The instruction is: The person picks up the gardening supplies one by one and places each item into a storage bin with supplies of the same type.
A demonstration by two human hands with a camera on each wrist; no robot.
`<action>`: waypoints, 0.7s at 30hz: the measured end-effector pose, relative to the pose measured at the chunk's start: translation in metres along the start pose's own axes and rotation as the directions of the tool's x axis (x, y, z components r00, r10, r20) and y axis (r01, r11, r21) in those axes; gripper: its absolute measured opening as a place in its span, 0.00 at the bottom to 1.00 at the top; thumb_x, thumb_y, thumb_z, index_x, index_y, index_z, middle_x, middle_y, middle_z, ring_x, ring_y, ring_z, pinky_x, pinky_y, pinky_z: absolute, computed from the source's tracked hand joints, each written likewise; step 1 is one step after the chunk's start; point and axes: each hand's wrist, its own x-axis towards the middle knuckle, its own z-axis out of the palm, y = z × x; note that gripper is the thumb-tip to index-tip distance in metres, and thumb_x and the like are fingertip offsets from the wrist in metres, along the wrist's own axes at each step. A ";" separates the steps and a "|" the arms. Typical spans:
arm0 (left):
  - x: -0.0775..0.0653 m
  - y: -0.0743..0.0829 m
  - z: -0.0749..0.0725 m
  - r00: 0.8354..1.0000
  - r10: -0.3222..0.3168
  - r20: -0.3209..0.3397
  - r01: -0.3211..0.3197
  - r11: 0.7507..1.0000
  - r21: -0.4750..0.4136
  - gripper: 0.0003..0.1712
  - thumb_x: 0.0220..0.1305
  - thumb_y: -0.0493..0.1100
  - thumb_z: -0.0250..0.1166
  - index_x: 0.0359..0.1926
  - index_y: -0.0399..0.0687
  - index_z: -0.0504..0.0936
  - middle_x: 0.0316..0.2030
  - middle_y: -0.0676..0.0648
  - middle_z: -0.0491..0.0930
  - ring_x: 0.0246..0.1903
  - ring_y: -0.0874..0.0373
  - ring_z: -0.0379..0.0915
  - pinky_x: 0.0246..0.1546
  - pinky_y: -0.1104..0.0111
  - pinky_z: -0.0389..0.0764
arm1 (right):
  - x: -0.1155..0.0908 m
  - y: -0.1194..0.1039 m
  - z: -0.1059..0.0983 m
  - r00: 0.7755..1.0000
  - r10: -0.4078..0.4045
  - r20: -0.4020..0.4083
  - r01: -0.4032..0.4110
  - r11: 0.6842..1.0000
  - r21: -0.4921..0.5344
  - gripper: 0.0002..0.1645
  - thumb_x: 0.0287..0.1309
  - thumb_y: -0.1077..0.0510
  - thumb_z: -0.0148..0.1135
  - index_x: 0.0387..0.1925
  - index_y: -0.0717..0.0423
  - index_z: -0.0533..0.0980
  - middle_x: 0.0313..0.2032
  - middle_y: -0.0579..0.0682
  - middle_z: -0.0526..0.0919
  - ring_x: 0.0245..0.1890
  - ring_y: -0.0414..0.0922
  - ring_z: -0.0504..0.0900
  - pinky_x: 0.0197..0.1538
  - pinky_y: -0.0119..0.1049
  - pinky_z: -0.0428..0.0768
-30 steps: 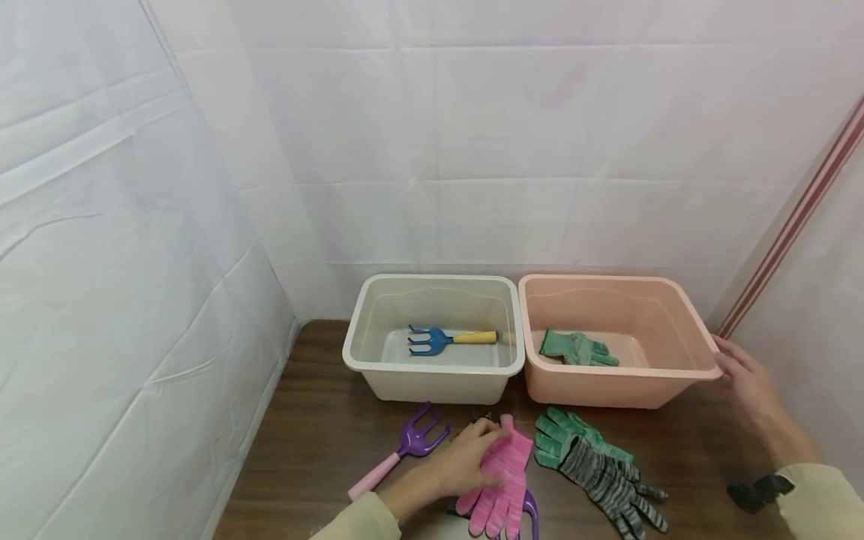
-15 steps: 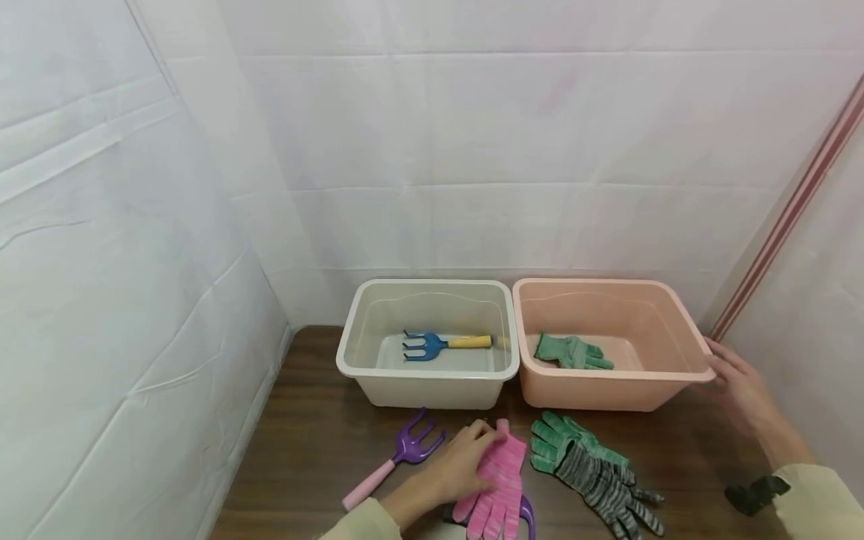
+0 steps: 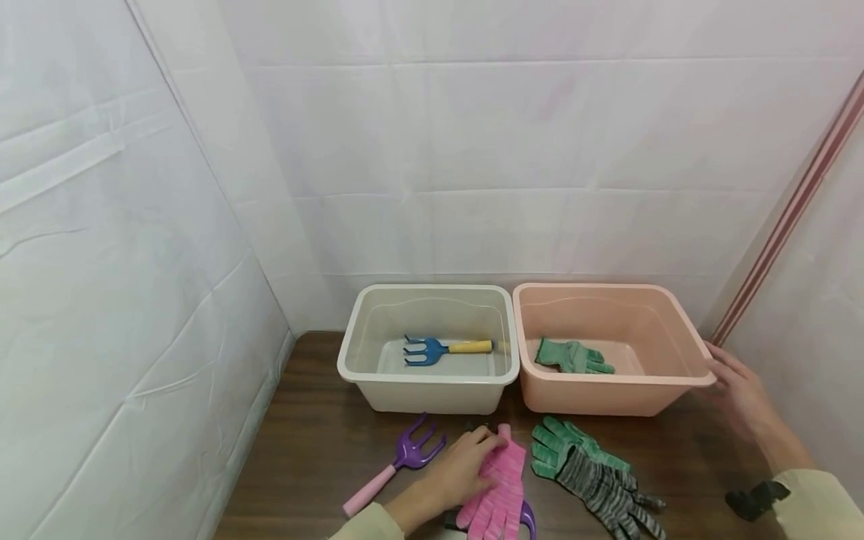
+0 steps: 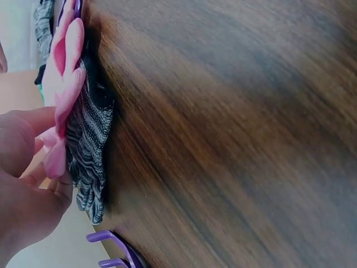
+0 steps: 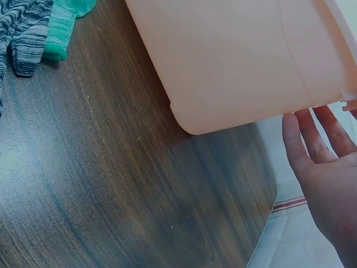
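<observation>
In the head view my left hand (image 3: 462,469) is at a pink knitted glove (image 3: 502,487), its thumb and fingers pinching the glove's edge. Beneath that glove the left wrist view shows a black-and-grey glove (image 4: 89,142). My right hand (image 3: 739,394) reaches to the right end of the pink tub (image 3: 607,394); the right wrist view has its fairly straight fingertips touching the tub's outer wall below the rim. A green glove (image 3: 574,357) lies inside this tub. Left of my left hand is a purple hand fork (image 3: 412,452) with a pink handle.
A white tub (image 3: 432,396) stands against the pink one and holds a blue hand fork (image 3: 425,351) with a yellow handle. Right of the pink glove, a grey striped glove (image 3: 601,484) overlaps a green glove (image 3: 550,446). Another purple tool (image 3: 528,517) is partly covered by the pink glove.
The head view has shifted slightly, so the scene sits a little left and lower. Both hands keep their places at the pink glove and the pink tub.
</observation>
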 end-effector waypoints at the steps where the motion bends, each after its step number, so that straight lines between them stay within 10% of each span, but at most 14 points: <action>1: 0.000 0.000 0.001 1.000 -0.007 0.002 0.007 1.000 0.001 0.37 0.61 0.49 0.80 0.70 0.57 0.78 0.55 0.59 0.76 0.54 0.64 0.74 0.56 0.66 0.80 | 0.000 0.000 0.001 1.000 0.001 -0.002 -0.001 1.000 0.001 0.39 0.82 0.52 0.55 0.85 0.52 0.53 0.54 0.28 0.79 0.49 0.27 0.84 0.45 0.33 0.87; 21: 0.004 0.005 -0.003 1.000 -0.026 -0.013 0.024 0.988 -0.156 0.26 0.63 0.42 0.78 0.61 0.50 0.82 0.47 0.54 0.79 0.46 0.67 0.77 0.49 0.72 0.82 | 0.001 0.002 0.002 0.999 0.012 -0.049 -0.016 0.997 -0.080 0.40 0.82 0.48 0.55 0.85 0.52 0.53 0.65 0.38 0.73 0.48 0.25 0.82 0.46 0.32 0.87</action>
